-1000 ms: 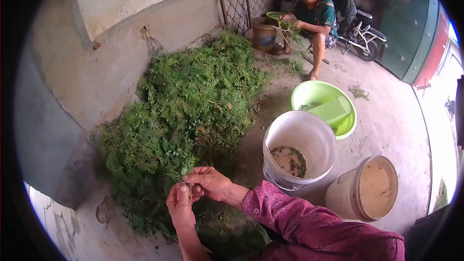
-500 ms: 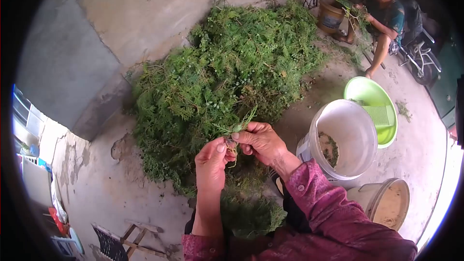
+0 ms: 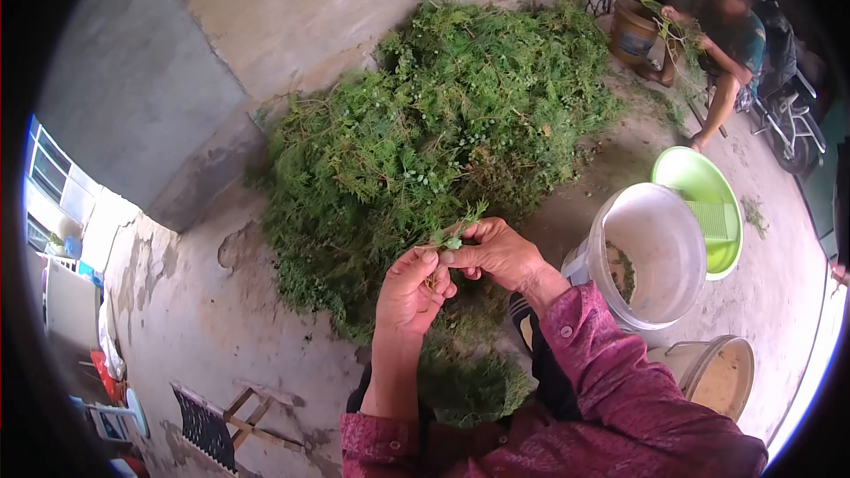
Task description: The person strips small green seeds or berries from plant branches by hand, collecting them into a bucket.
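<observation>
My left hand [image 3: 410, 290] is closed in a pinch on the lower stem of a small evergreen sprig [image 3: 467, 218], a cypress-like one with flat green leaves. Beside it, my right hand [image 3: 506, 257] has thumb and fingers pressed together at the sprig's pale green cones [image 3: 452, 243]. The fingertips of both hands almost touch, and part of the sprig is hidden between them. Behind the hands rises a large heap of cut evergreen branches [image 3: 443, 115] with many small bluish-green cones. More loose greenery [image 3: 469, 385] lies below my hands, near my legs.
To the right stand a white bucket [image 3: 660, 221] with some green bits inside, a lime-green basin [image 3: 730, 252] and a second bucket [image 3: 748, 372]. A co-worker [image 3: 735, 44] sits at the back right, handling branches by a brown bucket [image 3: 633, 31]. A folding stool [image 3: 208, 425] lies lower left.
The view has shifted, so the scene sits further right. The sprig's leafy tip has turned more upright between my fingers, and my hands are drawn closer together around the cones.
</observation>
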### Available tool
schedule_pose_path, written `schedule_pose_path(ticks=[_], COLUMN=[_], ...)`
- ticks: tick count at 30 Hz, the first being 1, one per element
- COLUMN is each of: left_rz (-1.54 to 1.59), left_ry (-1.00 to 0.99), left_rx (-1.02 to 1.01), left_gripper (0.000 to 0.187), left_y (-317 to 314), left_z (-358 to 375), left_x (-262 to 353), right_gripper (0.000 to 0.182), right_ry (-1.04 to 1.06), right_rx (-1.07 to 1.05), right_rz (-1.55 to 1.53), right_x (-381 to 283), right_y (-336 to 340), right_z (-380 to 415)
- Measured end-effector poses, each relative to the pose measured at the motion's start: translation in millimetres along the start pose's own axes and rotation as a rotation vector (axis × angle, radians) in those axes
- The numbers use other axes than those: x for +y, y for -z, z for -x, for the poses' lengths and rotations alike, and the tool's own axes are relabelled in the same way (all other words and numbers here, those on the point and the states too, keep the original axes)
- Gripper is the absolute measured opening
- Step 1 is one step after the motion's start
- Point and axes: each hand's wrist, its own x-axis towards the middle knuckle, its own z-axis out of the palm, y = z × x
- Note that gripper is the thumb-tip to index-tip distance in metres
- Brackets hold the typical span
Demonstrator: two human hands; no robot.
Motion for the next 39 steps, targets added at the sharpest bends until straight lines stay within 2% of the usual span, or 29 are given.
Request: schedule_pose_path(ticks=[6, 10, 13, 15, 19, 25, 33, 37, 39], left_rz=[0.020, -0.037, -0.075, -0.219, -0.296, -0.234, -0.488, -0.488, -0.357], left_ry=[-0.046, -0.076, -0.088, -0.154, -0.152, -0.159, -0.245, -0.259, -0.294], left_rx=[0.066, 0.059, 0.079, 0.159, 0.222, 0.188, 0.377, 0.365, 0.320], left_gripper=[0.003, 0.008, 0.012, 0.014, 0.012, 0.012, 0.010, 0.008, 0.007], left_y=[7, 7, 1, -4, -1, 3, -2, 0, 3], left_z=[4, 8, 11, 13, 14, 18, 20, 22, 21], left_x=[6, 9, 7, 6, 5, 8, 7, 8, 5], right_gripper=[0.028, 0.031, 0.032, 0.034, 0.037, 0.042, 0.042, 0.037, 0.031], right_ry=[-0.087, -0.143, -0.116, -0.082, -0.091, -0.105, -0.094, -0.106, -0.035], right_rx=[-0.174, -0.180, -0.156, -0.098, -0.134, -0.150, -0.157, -0.145, -0.113], right_rz=[-0.301, -0.312, -0.268, -0.056, -0.018, -0.010, 0.151, 0.241, 0.376], right_x=[-3, -6, -2, -3, -6, -3, -4, -5, -1], right_y=[-4, -6, -8, -10, -13, -12, -19, -24, -25], right_z=[2, 1, -1, -2, 3, 1, 2, 2, 1])
